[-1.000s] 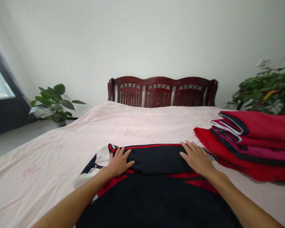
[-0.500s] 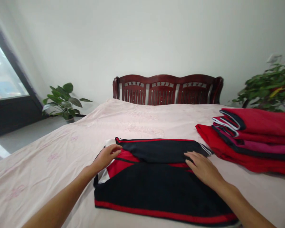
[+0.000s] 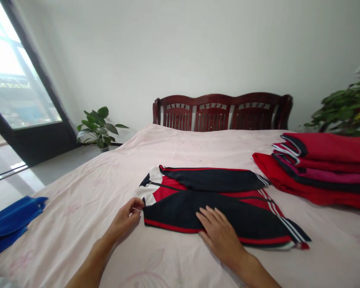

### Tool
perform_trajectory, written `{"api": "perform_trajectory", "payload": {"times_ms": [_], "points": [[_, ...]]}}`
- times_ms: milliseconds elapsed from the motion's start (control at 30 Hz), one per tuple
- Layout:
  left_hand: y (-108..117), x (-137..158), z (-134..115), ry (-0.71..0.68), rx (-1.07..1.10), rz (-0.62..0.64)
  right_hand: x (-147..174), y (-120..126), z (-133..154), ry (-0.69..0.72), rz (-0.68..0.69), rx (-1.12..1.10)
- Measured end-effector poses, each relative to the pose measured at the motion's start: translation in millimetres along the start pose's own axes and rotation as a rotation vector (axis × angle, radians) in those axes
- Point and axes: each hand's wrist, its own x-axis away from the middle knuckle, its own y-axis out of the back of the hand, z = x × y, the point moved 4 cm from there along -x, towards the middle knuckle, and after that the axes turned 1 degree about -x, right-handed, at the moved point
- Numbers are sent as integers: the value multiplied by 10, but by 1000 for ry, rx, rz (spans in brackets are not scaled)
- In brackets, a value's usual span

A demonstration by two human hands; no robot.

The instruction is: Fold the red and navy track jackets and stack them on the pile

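A navy, red and white track jacket (image 3: 174, 206) lies front up on the bed, its two sleeves laid lengthwise over the body and its collar to the left. At the near shoulder corner, by the white collar part, my left hand (image 3: 127, 216) has its fingers curled in a pinch on the jacket's edge; the fingertips are partly hidden. My right hand (image 3: 219, 234) rests flat on the near sleeve, fingers stretched out. White stripes show at the cuffs and hem on the right.
A stack of folded red and magenta clothes (image 3: 327, 172) sits to the right, close to the jacket's cuffs. Blue folded cloth (image 3: 12, 224) lies at the left edge of the bed (image 3: 87, 208). Beyond are a dark wooden headboard (image 3: 210, 114) and potted plants (image 3: 99, 126).
My left hand has moved from the collar to the near shoulder corner. My right hand has gone from the far sleeve to the near one. The view has turned left, bringing in the blue cloth.
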Motion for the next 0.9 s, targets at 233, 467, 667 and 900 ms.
{"api": "perform_trajectory", "payload": {"times_ms": [233, 467, 667, 900], "points": [[-118, 88, -44, -139, -237, 113, -183, -28, -127, -258, -87, -26], [-350, 76, -352, -286, -624, -11, -196, 58, -172, -462, -34, 32], [-348, -10, -331, -296, -515, -236, -186, 57, -165, -411, -74, 13], [-300, -164, -264, -226, -481, -245, -113, 15, -116, -154, -163, -4]]}}
